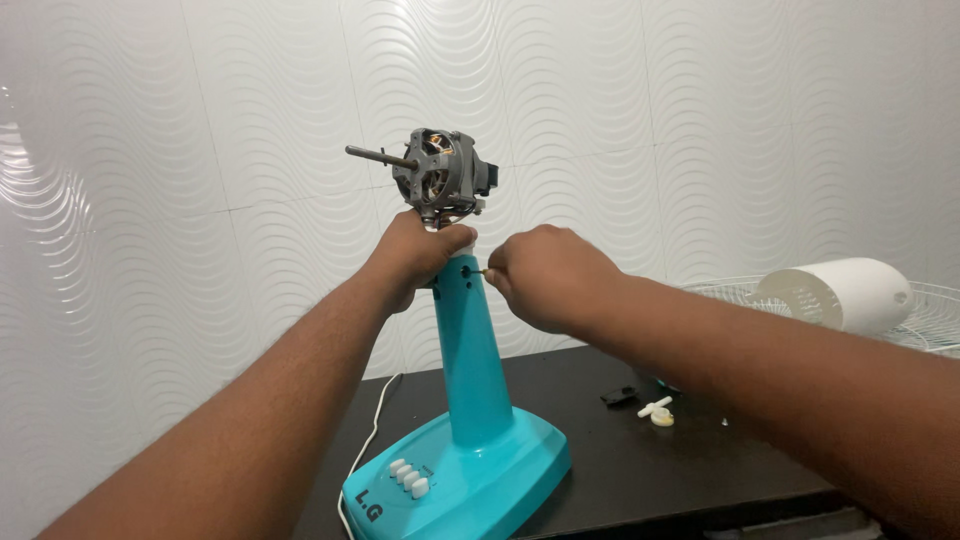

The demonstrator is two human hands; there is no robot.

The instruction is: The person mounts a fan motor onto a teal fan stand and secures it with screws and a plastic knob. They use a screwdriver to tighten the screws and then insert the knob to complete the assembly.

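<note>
Centre of frame: teal fan stand (470,350) upright on a dark desk (640,470), its base (470,470) near the desk's front-left edge, a row of white buttons (410,478) on top. Bare motor (438,172) at upper centre, seated on the stand's neck, shaft (380,157) pointing toward the upper left.

Left hand (415,258) wrapped shut around the neck just under the motor — firm grip on the stand. Right hand (548,275) just beside the neck on its right, fingertips (497,273) pinched closed on a small screw (480,270) whose tip meets a hole in the neck.

White cord (368,440) trailing off the desk's left edge, lower centre. Right of the stand, mid-desk: small black part (618,396) and small white parts (658,410), well apart from the base. Far right, at the desk's back edge: white motor cover (840,293) lying on a wire grille (930,320).

Open desk between base and small parts; free air left of the stand, up to the wavy white wall (200,150) — motor close in front of it.
</note>
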